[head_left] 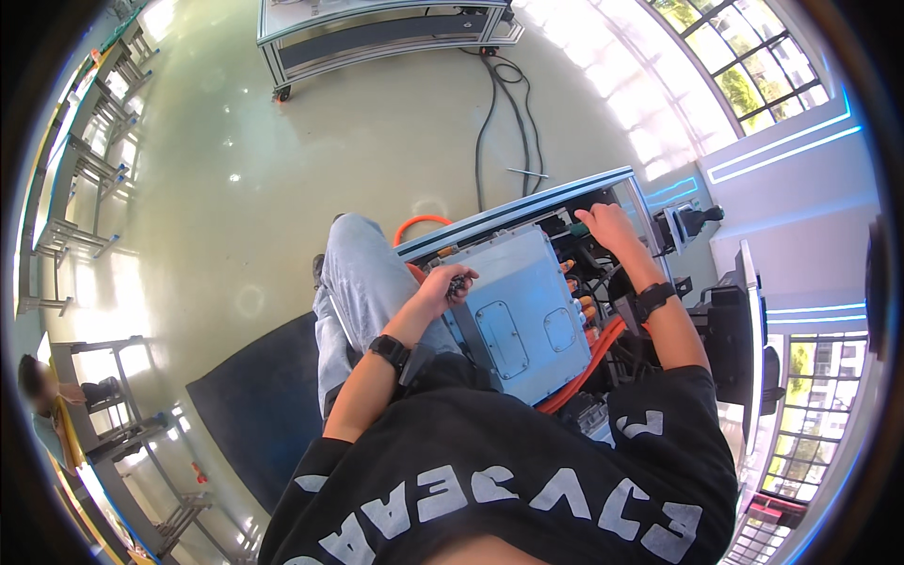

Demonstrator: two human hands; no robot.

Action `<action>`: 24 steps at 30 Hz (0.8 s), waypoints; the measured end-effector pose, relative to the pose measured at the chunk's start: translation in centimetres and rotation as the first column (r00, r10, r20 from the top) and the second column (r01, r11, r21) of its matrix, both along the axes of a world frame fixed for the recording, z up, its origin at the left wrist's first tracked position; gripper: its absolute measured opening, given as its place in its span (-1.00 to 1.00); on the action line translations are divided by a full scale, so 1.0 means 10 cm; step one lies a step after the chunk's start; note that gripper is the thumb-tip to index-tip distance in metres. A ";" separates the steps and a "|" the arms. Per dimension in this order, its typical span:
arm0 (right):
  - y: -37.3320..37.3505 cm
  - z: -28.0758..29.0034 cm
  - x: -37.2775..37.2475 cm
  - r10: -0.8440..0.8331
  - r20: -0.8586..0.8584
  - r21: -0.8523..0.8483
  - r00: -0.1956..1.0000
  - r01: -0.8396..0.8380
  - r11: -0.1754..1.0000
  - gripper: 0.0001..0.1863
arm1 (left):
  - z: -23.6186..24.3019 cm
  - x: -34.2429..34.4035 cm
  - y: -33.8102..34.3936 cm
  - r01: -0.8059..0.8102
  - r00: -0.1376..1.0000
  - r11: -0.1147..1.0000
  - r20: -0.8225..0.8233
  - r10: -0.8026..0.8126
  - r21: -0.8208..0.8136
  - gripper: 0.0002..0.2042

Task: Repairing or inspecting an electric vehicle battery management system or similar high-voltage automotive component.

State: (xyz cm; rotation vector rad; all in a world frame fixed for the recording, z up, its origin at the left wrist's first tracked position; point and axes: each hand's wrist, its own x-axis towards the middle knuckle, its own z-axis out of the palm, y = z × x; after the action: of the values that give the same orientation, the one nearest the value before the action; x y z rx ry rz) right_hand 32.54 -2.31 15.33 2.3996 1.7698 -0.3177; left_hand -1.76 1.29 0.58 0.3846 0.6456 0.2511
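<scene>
My left hand [443, 290] is curled, palm up, around a handful of small dark metal pieces [458, 284] that look like bolts. It hovers by the left edge of a silver metal housing [504, 292], which has two bolted cover plates on top. Past the housing's far right corner, my right hand [610, 228] reaches into the frame with its fingers curled. A dark green piece [577, 229] shows beside its thumb. What those fingers grip is hidden.
Thick orange cables [595, 356] run along the housing's right side, among connectors and dark wiring. An aluminium frame [527, 209] borders the far side. Black cables [513, 104] trail over the floor to a wheeled bench [395, 47]. Another person [47, 405] is at the far left.
</scene>
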 end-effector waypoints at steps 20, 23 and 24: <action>-0.03 0.08 0.00 0.179 0.005 0.086 0.984 -0.179 0.980 -0.47 | 0.00 -0.02 0.01 -0.010 1.000 1.000 0.025 0.010 0.011 -0.76; 0.03 0.08 -0.10 0.139 0.011 0.095 0.990 -0.139 0.986 -0.51 | 0.00 -0.02 0.00 -0.012 0.999 1.000 0.034 0.012 0.011 -0.76; 0.10 0.12 -0.17 -0.080 0.066 -0.047 0.995 0.083 0.995 -0.56 | 0.00 -0.02 0.01 -0.009 0.999 1.000 0.032 0.008 0.010 -0.76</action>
State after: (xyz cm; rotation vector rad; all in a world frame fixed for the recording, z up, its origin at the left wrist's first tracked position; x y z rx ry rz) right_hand 30.79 -1.30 16.57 2.4233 1.6215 -0.2864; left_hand -1.99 1.36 0.53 0.3874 0.6150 0.2683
